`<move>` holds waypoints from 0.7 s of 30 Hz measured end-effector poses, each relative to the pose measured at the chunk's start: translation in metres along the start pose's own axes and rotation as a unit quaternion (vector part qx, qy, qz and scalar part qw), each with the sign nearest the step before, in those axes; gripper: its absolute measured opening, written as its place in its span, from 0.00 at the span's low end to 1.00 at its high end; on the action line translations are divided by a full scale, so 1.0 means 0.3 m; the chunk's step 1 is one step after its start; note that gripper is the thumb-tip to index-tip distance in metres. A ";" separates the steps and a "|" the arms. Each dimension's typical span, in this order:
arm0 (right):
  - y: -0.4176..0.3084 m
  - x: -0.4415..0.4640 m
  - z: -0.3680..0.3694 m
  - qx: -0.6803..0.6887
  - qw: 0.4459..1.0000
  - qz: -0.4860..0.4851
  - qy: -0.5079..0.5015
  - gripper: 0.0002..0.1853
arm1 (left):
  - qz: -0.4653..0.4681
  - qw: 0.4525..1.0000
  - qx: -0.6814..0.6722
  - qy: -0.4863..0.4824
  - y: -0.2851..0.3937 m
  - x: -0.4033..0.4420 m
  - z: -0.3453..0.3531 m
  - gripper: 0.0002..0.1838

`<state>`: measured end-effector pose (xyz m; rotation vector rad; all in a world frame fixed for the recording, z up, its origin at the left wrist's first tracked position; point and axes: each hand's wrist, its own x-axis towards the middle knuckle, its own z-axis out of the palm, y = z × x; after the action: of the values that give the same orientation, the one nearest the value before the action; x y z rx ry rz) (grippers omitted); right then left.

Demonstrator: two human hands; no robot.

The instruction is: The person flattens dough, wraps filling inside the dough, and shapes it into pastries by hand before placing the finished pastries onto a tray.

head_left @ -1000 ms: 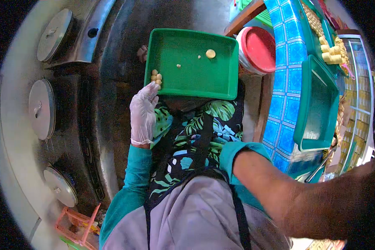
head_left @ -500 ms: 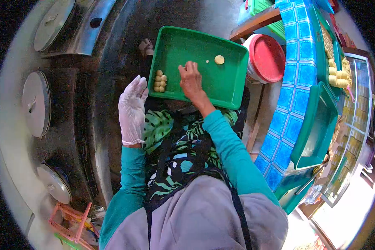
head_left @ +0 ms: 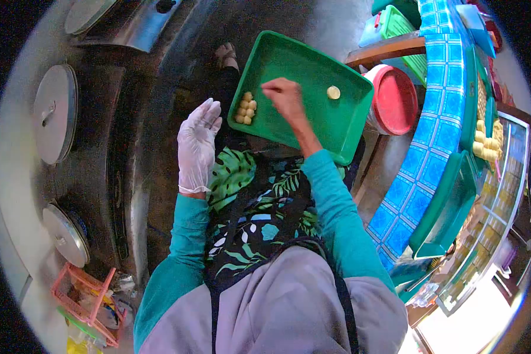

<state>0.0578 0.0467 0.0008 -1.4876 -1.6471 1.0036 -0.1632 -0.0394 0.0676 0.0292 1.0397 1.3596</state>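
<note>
My left hand [head_left: 197, 147], in a thin whitish glove, is held to the left of the green tray [head_left: 307, 59]. Its fingers are stretched out, its palm lightly cupped, with nothing seen in it. Bare and slightly blurred, my right hand [head_left: 287, 99] hovers over the tray's left half. Its fingers are curled together, and whatever they hold is hidden. Several small pale dough balls [head_left: 246, 109] sit grouped in rows along the tray's left side. Toward the right side of the tray lies a flattened round piece of dough [head_left: 333, 92].
The tray rests at my lap, over a leaf-patterned apron [head_left: 259, 230]. A red-lidded bucket [head_left: 395, 97] stands right of it. Farther right, a table with a blue checked cover [head_left: 416, 153] carries another green tray [head_left: 448, 206]. Large metal lids [head_left: 56, 115] line the left.
My right hand has lifted slightly, its fingers still curled. The tiny bit near the flattened dough is no longer visible. The whole view has shifted and tilted; my left hand keeps its pose.
</note>
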 end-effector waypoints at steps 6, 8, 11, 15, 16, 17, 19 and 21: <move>-0.055 0.026 0.115 -0.246 0.963 -0.030 -0.105 0.06 | 0.010 0.999 0.001 -0.047 0.003 -0.019 0.011 0.18; -0.067 0.026 0.093 -0.218 0.965 0.021 -0.144 0.07 | 0.014 0.998 0.033 -0.044 -0.008 -0.015 0.011 0.19; -0.030 -0.015 0.021 0.019 0.986 0.116 -0.120 0.03 | 0.006 0.995 0.074 -0.059 -0.023 -0.038 0.055 0.19; 0.009 -0.121 -0.147 0.423 0.880 0.142 0.163 0.03 | 0.041 0.966 0.230 -0.108 -0.108 -0.037 0.115 0.18; 0.045 -0.156 -0.174 0.323 0.902 0.123 0.259 0.03 | 0.103 0.932 0.325 -0.126 -0.134 -0.046 0.143 0.19; 0.080 -0.189 -0.190 0.320 0.899 0.124 0.271 0.03 | 0.162 0.880 0.421 -0.151 -0.198 -0.030 0.159 0.20; 0.172 -0.237 -0.221 0.051 0.971 0.155 0.178 0.06 | 0.329 0.567 0.706 -0.268 -0.301 0.039 0.193 0.26; 0.210 -0.250 -0.228 -0.038 0.980 0.087 0.174 0.07 | 0.345 0.426 0.796 -0.257 -0.400 0.009 0.268 0.36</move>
<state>0.1550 -0.0187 -0.0230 -1.7681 -1.3366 0.7248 -0.0210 -0.0282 0.0444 2.3720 1.4118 0.3214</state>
